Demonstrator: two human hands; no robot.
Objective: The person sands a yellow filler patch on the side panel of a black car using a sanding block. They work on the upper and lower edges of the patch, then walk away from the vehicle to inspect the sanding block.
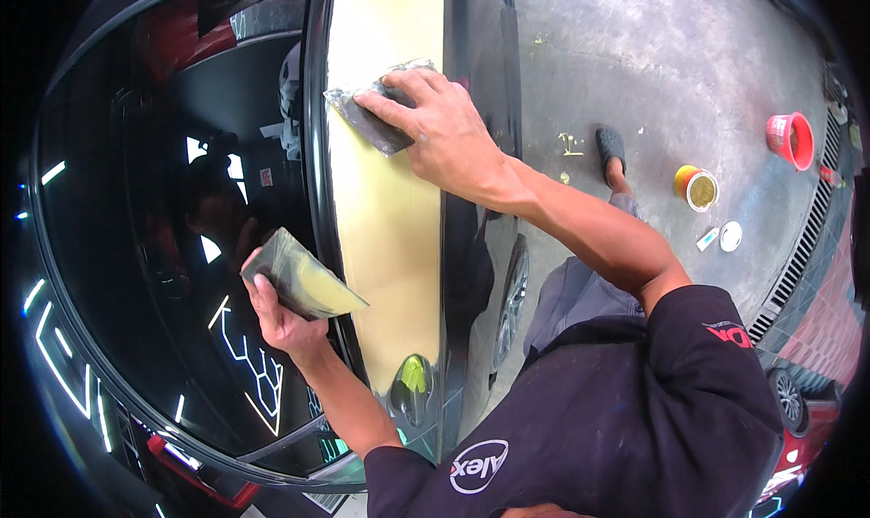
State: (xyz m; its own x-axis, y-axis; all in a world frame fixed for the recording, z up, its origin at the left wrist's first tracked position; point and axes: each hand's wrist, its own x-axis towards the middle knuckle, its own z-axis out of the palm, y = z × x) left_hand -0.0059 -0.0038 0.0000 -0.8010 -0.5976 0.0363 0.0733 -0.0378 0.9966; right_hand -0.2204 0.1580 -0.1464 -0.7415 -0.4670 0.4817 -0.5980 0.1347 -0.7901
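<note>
1. Concrete floor (580, 74), upper right; yellow car panel (390, 232), upper centre.
2. Right hand (460, 139) grips a dark spreader (381, 135) against the panel; left hand (290, 329), well apart, holds a smeared blade (304, 278), lower left.
3. Yellow reaches the handle (414, 384); I judge coating largely done, smoothing left.

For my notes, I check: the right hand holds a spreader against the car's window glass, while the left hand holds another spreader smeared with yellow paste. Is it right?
Not quite: the head view shows the right hand holding its spreader against the yellow-coated door panel, not the window glass.
</note>
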